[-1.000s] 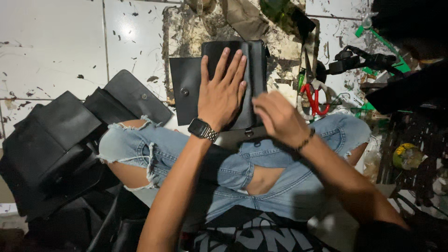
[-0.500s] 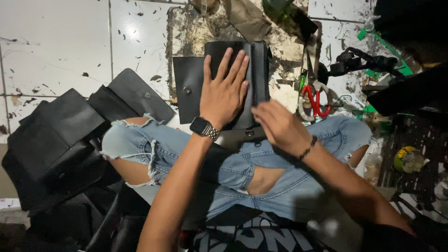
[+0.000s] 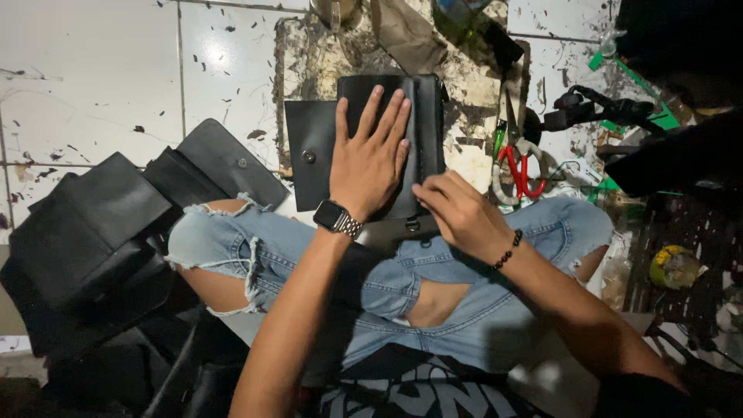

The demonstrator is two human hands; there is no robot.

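A black leather bag (image 3: 424, 116) lies flat on a stained work board (image 3: 476, 151) on the floor, in front of my crossed legs in torn blue jeans (image 3: 402, 279). Its flap (image 3: 308, 155) with a metal snap is spread out to the left. My left hand (image 3: 370, 155), with a watch on the wrist, presses flat on the bag with fingers spread. My right hand (image 3: 458, 210) is curled at the bag's lower right edge near a small buckle; what its fingers pinch is hidden.
A pile of black bags (image 3: 101, 232) sits on the white tiles at my left. Red-handled scissors (image 3: 520, 166) lie right of the board. Black straps and a clip (image 3: 596, 108), green scraps and a yellow roll (image 3: 673, 267) clutter the right side.
Both hands have stayed on the bag; the right hand has shifted slightly along its lower edge. The view has drifted a little.
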